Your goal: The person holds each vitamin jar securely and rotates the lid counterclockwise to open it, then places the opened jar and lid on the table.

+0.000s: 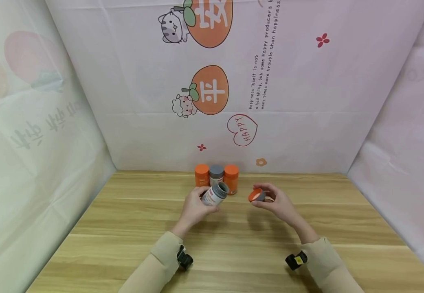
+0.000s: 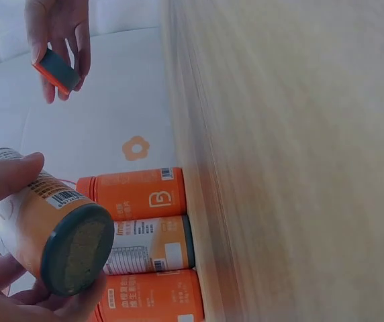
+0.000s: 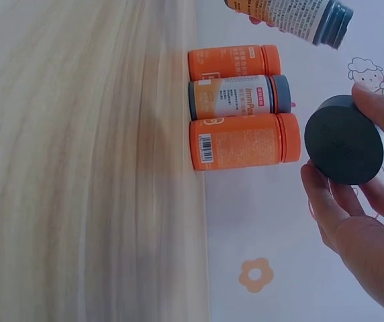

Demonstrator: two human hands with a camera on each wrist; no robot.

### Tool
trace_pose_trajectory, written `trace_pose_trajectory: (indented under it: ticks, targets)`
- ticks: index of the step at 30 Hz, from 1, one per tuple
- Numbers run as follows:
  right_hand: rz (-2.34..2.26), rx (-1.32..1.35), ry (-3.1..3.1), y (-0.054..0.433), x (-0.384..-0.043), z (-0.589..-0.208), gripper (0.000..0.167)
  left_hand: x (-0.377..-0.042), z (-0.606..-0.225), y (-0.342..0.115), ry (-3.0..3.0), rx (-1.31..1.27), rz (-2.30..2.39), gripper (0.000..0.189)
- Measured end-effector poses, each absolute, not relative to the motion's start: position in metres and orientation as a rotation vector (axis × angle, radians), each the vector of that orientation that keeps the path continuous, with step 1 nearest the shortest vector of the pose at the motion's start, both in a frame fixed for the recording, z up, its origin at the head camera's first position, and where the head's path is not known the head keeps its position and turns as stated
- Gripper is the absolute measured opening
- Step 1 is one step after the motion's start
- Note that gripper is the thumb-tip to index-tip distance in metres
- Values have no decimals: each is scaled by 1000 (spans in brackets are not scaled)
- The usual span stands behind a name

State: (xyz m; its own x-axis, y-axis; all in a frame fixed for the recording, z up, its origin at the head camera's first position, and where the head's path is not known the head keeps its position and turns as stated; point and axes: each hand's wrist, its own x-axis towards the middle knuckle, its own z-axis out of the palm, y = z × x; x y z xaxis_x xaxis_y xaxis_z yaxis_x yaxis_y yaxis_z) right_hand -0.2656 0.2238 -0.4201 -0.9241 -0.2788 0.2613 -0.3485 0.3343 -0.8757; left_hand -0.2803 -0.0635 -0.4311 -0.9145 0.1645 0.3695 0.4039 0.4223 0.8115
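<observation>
My left hand (image 1: 194,208) grips a bottle (image 1: 213,194) with a pale label and a dark grey neck, its mouth uncovered and tilted up to the right. In the left wrist view the grey base of this bottle (image 2: 78,251) faces the camera, fingers and thumb around its sides. To the right, my right hand (image 1: 278,203) pinches a round lid (image 1: 258,195), grey outside with an orange rim. From the right wrist view, the flat grey top of the lid (image 3: 345,142) shows between thumb and fingers. Both hands are raised over the table, a gap between bottle and lid.
Behind the left hand, three closed bottles stand side by side: an orange bottle (image 1: 201,175), a grey-capped bottle (image 1: 216,172) and another orange bottle (image 1: 231,178). The wooden table (image 1: 233,260) ends at a printed white cloth backdrop (image 1: 292,134), with cloth on both sides.
</observation>
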Motion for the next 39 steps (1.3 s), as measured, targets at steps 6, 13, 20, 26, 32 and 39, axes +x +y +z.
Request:
trace_pose_trajectory:
  ticks: [6,13,20,26,32,39]
  targets:
    - [1656,559,-2537,227,-267,-423,55,-283,-431,-68,-2423,-454,-1508,54]
    - [1662,558,-2535,231,-268,-424,54,-285,-430,-75,-2421,-437,-1511,55]
    - [1685,542,-2539,236,-269,-429,54,-287,-432,-80,-2422,-394,-1501,56]
    - [1664,498,-2551,242,-270,-430,53,-289,-432,-86,-2429,-339,-1518,57]
    - [1624,460,-2567,247,-273,-431,58,-295,-434,-91,-2430,-303,-1538,59]
    - [1619,402,-2571,252,-276,-433,62,-302,-435,-98,-2438,-268,-1539,58]
